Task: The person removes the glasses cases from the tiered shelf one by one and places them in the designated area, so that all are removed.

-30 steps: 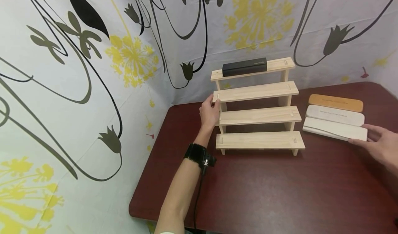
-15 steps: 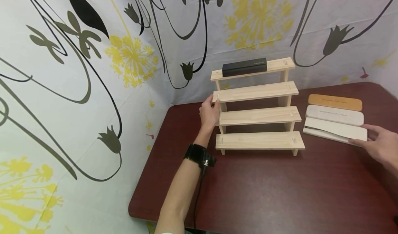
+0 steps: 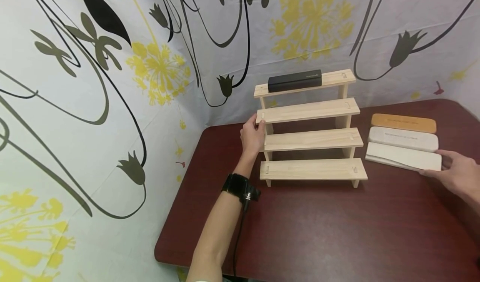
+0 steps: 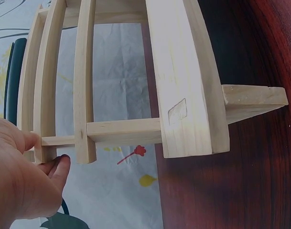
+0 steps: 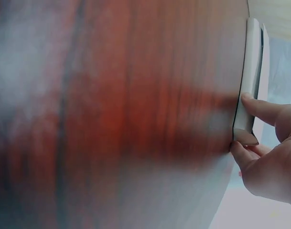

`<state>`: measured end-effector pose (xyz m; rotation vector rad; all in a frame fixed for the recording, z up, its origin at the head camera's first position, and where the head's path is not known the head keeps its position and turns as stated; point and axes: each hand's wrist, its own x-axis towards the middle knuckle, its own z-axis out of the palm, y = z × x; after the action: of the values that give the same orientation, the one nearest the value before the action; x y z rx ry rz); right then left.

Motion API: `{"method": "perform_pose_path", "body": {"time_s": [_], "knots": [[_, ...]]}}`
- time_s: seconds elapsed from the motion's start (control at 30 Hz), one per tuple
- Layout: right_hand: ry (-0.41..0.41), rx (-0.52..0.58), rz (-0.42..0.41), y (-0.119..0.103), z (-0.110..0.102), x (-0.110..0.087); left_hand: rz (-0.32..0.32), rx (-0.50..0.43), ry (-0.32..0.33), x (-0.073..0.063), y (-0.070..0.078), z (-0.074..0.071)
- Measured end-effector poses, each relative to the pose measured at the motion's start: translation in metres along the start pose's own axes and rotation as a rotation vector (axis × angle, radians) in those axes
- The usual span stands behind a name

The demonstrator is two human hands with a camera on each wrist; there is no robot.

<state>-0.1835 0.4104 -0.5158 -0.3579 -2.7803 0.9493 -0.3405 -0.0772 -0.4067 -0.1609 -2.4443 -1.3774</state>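
Observation:
In the head view, a pale wooden tiered rack (image 3: 311, 169) stands on the dark red table (image 3: 318, 232). My left hand (image 3: 252, 138) pinches the left end of its second shelf from the top; the left wrist view shows thumb and fingers on either side of that shelf end (image 4: 46, 119). To the right, my right hand (image 3: 457, 171) grips the right end of a cream-white glasses case (image 3: 403, 156) with a flap lid. The right wrist view has the case (image 5: 250, 62) lying along the tabletop, thumb and fingers around its end.
A white case (image 3: 403, 138) and an orange case (image 3: 404, 123) lie behind the held one. On the rack's top shelf sits a black case (image 3: 295, 81). Patterned cloth (image 3: 232, 36) hangs behind and at the left. A cable (image 3: 240, 240) runs from the left wristband.
The held case's flap, lifted slightly half a second ago, now lies flatter. The case and right hand have shifted very slightly. My left hand stays in place.

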Motion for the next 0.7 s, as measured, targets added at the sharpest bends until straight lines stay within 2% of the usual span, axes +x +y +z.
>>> {"method": "perform_pose_path", "body": {"time_s": [0.13,0.4,0.7], "knots": [[-0.011,-0.031,-0.027,-0.0001,0.0,0.001,0.003,0.002,-0.005,0.0004,-0.0005,0.0],[-0.016,-0.083,-0.025,0.0002,-0.0015,0.0006,-0.005,0.004,-0.008,0.0014,-0.0013,0.0006],[-0.001,-0.1,0.021,-0.0054,-0.0025,-0.0006,-0.011,0.005,-0.013,0.0005,0.0005,-0.0006]]}}
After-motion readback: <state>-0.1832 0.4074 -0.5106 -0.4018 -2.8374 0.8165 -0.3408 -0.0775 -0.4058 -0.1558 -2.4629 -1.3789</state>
